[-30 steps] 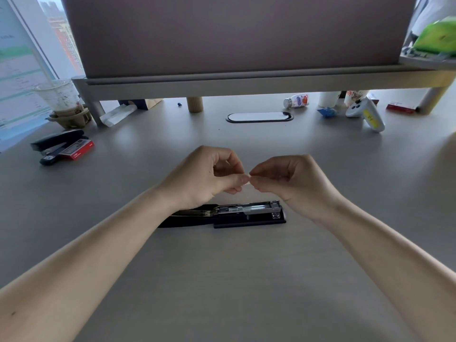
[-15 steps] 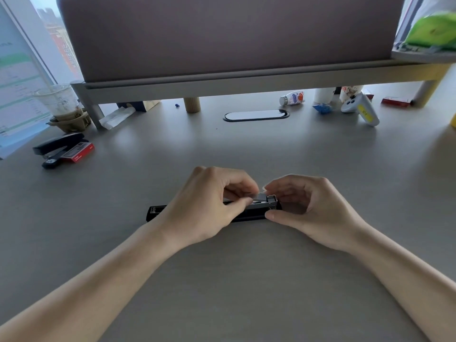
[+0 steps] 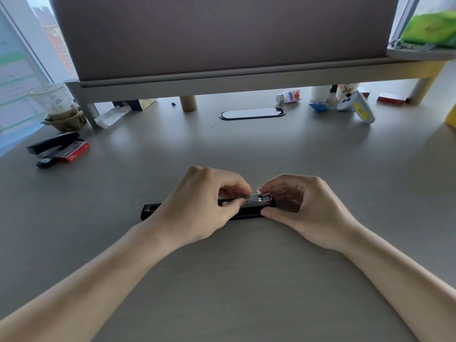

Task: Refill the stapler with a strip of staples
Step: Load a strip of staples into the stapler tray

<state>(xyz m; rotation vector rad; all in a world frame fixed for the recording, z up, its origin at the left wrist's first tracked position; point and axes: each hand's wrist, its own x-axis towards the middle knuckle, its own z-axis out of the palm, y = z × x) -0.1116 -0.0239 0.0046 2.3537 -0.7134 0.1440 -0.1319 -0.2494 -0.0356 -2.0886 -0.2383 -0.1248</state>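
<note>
A black stapler [image 3: 246, 213] lies opened flat on the grey desk, its metal staple channel facing up at the right end. My left hand [image 3: 197, 206] rests over its middle and pinches a thin silver strip of staples [image 3: 250, 198], which lies at the channel. My right hand [image 3: 303, 208] holds the stapler's right end, thumb against the front of the base and fingertips by the metal head. Most of the channel is hidden under my left hand.
A second black stapler [image 3: 53, 144] and a red staple box [image 3: 74, 150] lie at the far left. A plastic cup [image 3: 53, 99], a small bottle [image 3: 288, 96], a white device [image 3: 355, 107] and a cable slot [image 3: 251, 113] sit along the back under the shelf.
Both hands came down from above the stapler, where they pinched the strip between them, onto the stapler. The strip is now at the channel and my right hand holds the stapler's end.
</note>
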